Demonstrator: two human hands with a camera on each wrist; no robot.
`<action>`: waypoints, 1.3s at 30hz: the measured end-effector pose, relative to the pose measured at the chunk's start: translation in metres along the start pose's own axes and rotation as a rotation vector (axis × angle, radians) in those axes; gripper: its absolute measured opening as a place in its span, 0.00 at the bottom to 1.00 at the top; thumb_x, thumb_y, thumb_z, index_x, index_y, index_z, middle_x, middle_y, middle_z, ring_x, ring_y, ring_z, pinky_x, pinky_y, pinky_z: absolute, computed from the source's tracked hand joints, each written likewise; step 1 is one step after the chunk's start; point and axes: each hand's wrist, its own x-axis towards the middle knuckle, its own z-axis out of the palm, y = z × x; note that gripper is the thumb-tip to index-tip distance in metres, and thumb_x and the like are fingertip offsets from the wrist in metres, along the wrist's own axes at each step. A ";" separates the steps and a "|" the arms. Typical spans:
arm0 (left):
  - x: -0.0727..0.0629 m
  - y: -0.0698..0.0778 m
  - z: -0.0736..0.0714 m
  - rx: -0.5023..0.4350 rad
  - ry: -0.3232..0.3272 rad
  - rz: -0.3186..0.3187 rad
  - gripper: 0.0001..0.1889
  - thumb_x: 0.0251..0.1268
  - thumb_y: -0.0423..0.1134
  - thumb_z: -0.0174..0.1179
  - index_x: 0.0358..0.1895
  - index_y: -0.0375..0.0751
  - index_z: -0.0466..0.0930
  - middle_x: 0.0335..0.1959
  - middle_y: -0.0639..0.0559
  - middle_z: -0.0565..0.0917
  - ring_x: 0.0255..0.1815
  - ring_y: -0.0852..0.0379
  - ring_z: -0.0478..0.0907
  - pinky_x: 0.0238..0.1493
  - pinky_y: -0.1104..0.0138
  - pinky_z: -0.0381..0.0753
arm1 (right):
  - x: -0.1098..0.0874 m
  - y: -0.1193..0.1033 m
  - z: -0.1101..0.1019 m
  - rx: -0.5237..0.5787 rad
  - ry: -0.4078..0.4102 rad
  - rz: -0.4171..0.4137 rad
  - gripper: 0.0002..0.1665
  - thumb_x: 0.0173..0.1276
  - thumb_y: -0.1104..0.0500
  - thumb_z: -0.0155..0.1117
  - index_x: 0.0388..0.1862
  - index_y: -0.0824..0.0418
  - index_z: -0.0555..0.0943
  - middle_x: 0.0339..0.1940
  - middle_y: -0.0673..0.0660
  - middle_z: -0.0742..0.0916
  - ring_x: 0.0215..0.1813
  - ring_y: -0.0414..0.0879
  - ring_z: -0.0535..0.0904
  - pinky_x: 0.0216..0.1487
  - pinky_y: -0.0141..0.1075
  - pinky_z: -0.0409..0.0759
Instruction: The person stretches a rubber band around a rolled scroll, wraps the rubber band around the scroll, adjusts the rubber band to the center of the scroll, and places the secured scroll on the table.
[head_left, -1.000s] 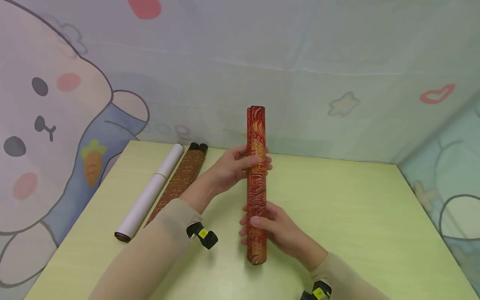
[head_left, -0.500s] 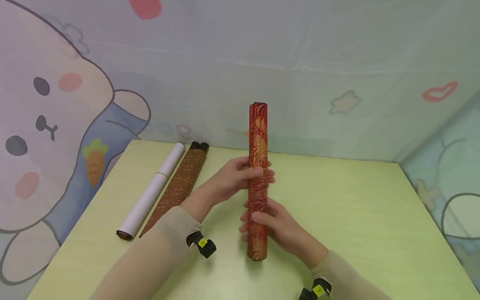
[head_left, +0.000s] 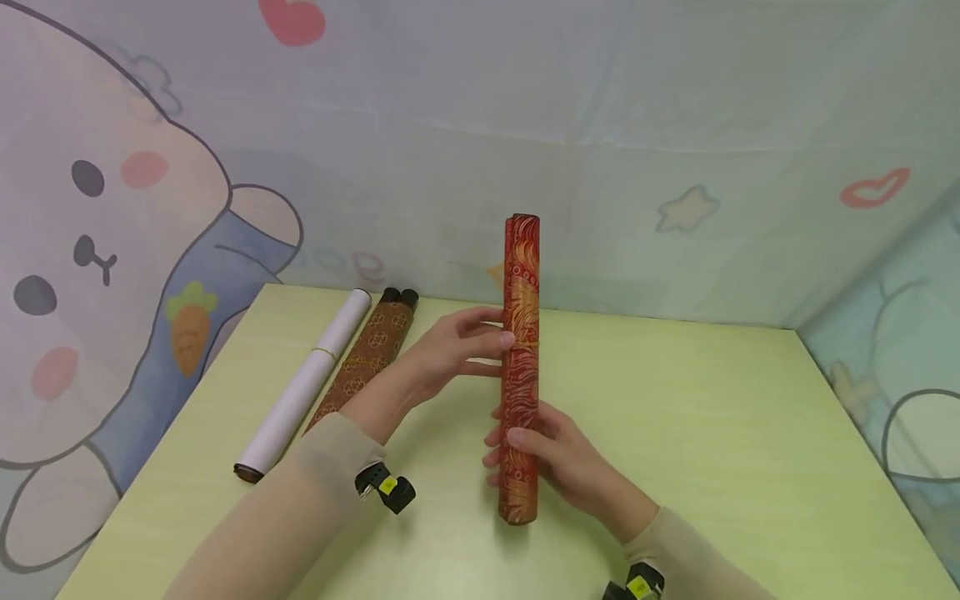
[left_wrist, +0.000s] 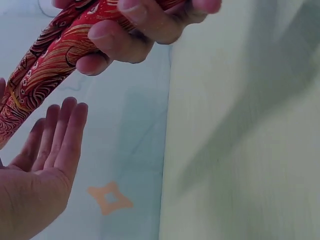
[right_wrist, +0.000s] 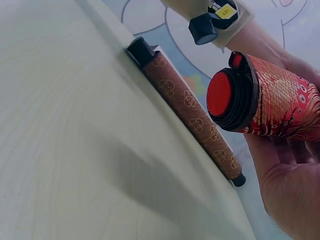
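Note:
A rolled red scroll with gold patterning (head_left: pixel 521 292) is held upright above the table in the head view. My right hand (head_left: pixel 573 467) grips its lower part, thumb in front and fingers curled behind. A thin yellow band (head_left: pixel 529 343) circles the roll near its middle. Beside that band, the left hand (head_left: pixel 435 354) has its thumb at the scroll's left edge. In the left wrist view the left hand's fingers (left_wrist: pixel 65 137) are straight and spread away from the roll. The right wrist view shows the scroll's dark, layered lower end with a red centre (right_wrist: pixel 219 94).
On the left of the pale yellow-green table (head_left: pixel 675 417) lies a white roll (head_left: pixel 300 400) tied with a thin yellow band. A brown flower-patterned scroll (head_left: pixel 378 337) with black knobs lies next to it. A printed cloth backdrop (head_left: pixel 450 167) rises behind the table.
The left hand first slid down the scroll, then its fingers came out from behind it and straightened. The scroll shifted slightly right, still in the right hand's grip.

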 end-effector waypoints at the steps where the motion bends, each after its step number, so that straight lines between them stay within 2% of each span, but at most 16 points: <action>1: -0.002 0.001 0.000 0.016 0.011 -0.001 0.28 0.76 0.39 0.63 0.75 0.36 0.72 0.64 0.36 0.84 0.61 0.42 0.86 0.62 0.48 0.86 | 0.000 0.000 0.000 -0.002 0.002 -0.001 0.22 0.83 0.61 0.56 0.69 0.71 0.69 0.51 0.59 0.87 0.50 0.51 0.90 0.54 0.60 0.88; 4: -0.008 0.006 0.002 0.075 0.046 -0.008 0.26 0.76 0.41 0.65 0.72 0.37 0.75 0.62 0.38 0.85 0.59 0.43 0.87 0.58 0.50 0.88 | 0.001 0.000 0.002 -0.001 0.013 -0.003 0.20 0.83 0.60 0.57 0.68 0.67 0.71 0.51 0.59 0.87 0.50 0.52 0.90 0.54 0.60 0.88; 10: -0.016 0.018 0.010 0.181 0.120 -0.035 0.28 0.72 0.47 0.72 0.69 0.40 0.78 0.56 0.41 0.87 0.51 0.47 0.90 0.53 0.49 0.90 | 0.002 0.000 0.003 -0.002 0.034 0.000 0.23 0.84 0.59 0.58 0.69 0.69 0.70 0.52 0.59 0.88 0.50 0.51 0.90 0.55 0.59 0.88; 14: -0.018 0.025 0.017 0.214 0.160 -0.042 0.29 0.69 0.47 0.75 0.68 0.40 0.79 0.54 0.41 0.87 0.50 0.47 0.90 0.50 0.48 0.90 | 0.003 0.002 0.003 -0.016 0.046 -0.005 0.23 0.84 0.59 0.59 0.70 0.69 0.70 0.52 0.59 0.88 0.51 0.52 0.90 0.55 0.59 0.88; 24: -0.017 0.024 0.023 0.132 0.179 -0.060 0.27 0.69 0.42 0.75 0.66 0.37 0.78 0.55 0.39 0.87 0.52 0.45 0.89 0.49 0.49 0.91 | 0.004 0.002 0.006 -0.036 0.042 -0.023 0.28 0.84 0.58 0.60 0.72 0.74 0.67 0.52 0.58 0.89 0.51 0.52 0.91 0.55 0.58 0.88; 27: -0.016 0.025 0.024 0.132 0.189 -0.057 0.27 0.68 0.41 0.75 0.65 0.38 0.79 0.56 0.39 0.86 0.51 0.45 0.89 0.48 0.50 0.91 | 0.004 0.003 0.007 -0.041 0.041 -0.030 0.27 0.84 0.59 0.60 0.72 0.73 0.68 0.53 0.60 0.89 0.53 0.56 0.91 0.56 0.58 0.88; 30: -0.015 0.027 0.025 0.145 0.196 -0.055 0.26 0.67 0.41 0.75 0.65 0.38 0.79 0.56 0.39 0.86 0.50 0.45 0.89 0.47 0.49 0.91 | 0.004 0.002 0.006 -0.072 0.039 -0.033 0.29 0.84 0.58 0.60 0.75 0.71 0.67 0.57 0.63 0.88 0.57 0.58 0.90 0.59 0.57 0.87; 33: -0.014 0.031 0.023 0.161 0.199 -0.061 0.26 0.67 0.40 0.75 0.65 0.38 0.79 0.55 0.39 0.87 0.49 0.45 0.90 0.46 0.49 0.91 | 0.002 0.002 0.003 -0.138 0.034 -0.015 0.31 0.85 0.57 0.59 0.80 0.64 0.66 0.65 0.65 0.86 0.63 0.54 0.87 0.61 0.53 0.86; 36: -0.013 0.034 0.017 0.176 0.198 -0.081 0.25 0.68 0.41 0.74 0.64 0.39 0.79 0.54 0.39 0.88 0.49 0.45 0.90 0.46 0.50 0.91 | -0.004 0.001 -0.004 -0.193 0.024 -0.008 0.34 0.86 0.57 0.57 0.85 0.61 0.62 0.73 0.67 0.80 0.68 0.55 0.83 0.63 0.53 0.85; 39: -0.012 0.038 0.009 0.200 0.202 -0.117 0.24 0.69 0.42 0.74 0.64 0.40 0.79 0.53 0.39 0.88 0.48 0.45 0.89 0.45 0.51 0.92 | -0.011 -0.002 -0.014 -0.216 0.025 -0.005 0.34 0.86 0.59 0.56 0.86 0.60 0.61 0.76 0.70 0.76 0.70 0.59 0.82 0.63 0.54 0.85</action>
